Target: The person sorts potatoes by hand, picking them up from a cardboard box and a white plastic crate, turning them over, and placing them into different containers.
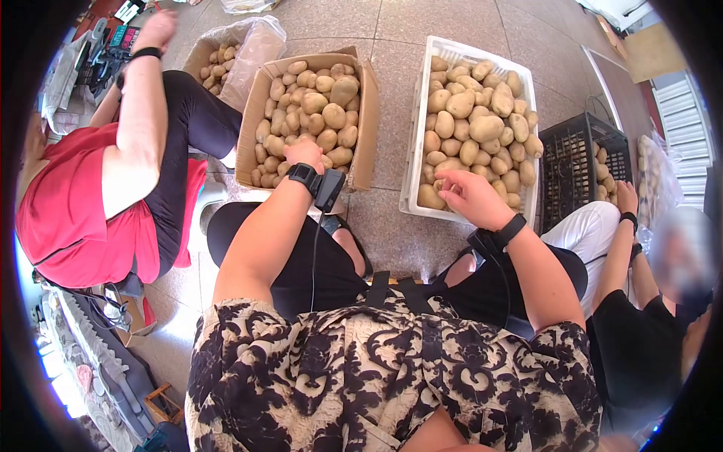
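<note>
My left hand (303,153) reaches down into a cardboard box (367,124) filled with potatoes (314,102). Its fingers curl among the potatoes near the close side of the box, partly hidden by the back of the hand, and I cannot tell what they hold. Over the near left corner of a white plastic crate (407,169) is my right hand (476,197), bent at the wrist, with fingers loosely curved and apart just above the potatoes (486,128). The crate is heaped above its rim. Both wrists wear black bands.
To the left sits a person in a red top (83,196), one arm raised. Another person in black (633,354) reaches into a black crate (561,162) of potatoes on the right. A plastic-lined box (260,49) with potatoes stands behind the cardboard box on the tiled floor (331,22).
</note>
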